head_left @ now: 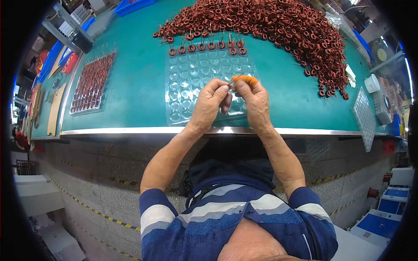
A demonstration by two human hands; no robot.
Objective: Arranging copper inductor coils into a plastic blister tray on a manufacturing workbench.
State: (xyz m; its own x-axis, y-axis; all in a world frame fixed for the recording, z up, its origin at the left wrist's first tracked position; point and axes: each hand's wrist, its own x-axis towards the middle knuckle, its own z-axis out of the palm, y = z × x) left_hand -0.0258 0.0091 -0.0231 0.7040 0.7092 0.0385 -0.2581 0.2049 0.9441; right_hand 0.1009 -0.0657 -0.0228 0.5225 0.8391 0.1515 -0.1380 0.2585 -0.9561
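My left hand and my right hand meet over the clear blister tray, fingertips closed in a pinch. Between them is a small reddish-brown wire-wound ring coil, mostly hidden by the fingers, with thin wire leads showing. An orange cover, which looks like a finger cot, is on my right index finger. Similar ring coils fill pockets along the tray's far edge, their leads pointing away from me. At the right end of that row, coils also sit one pocket nearer. The tray's nearer round pockets hold no coils.
A large heap of loose ring coils spreads across the back and right of the green table. To the left stands a tray packed with coils. Another clear tray overhangs the table's right front edge. A blue bin stands far left.
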